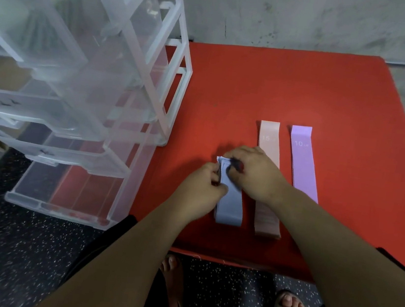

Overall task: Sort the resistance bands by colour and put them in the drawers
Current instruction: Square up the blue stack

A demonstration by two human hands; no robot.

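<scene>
- A flat pale blue fabric resistance band point(230, 208) lies lengthwise on the red surface, its far end folded over and lifted.
- A flat peach-pink fabric band point(269, 146), marked "15", lies just right of it, parallel.
- A flat lilac fabric band point(303, 164), marked "10", lies rightmost.
- A clear plastic drawer unit point(107, 84) stands at the left (lower drawers pulled out, the nearest furthest).

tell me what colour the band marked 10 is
Purple (lilac), the band marked 10, flat on the red mat; head view.
</scene>
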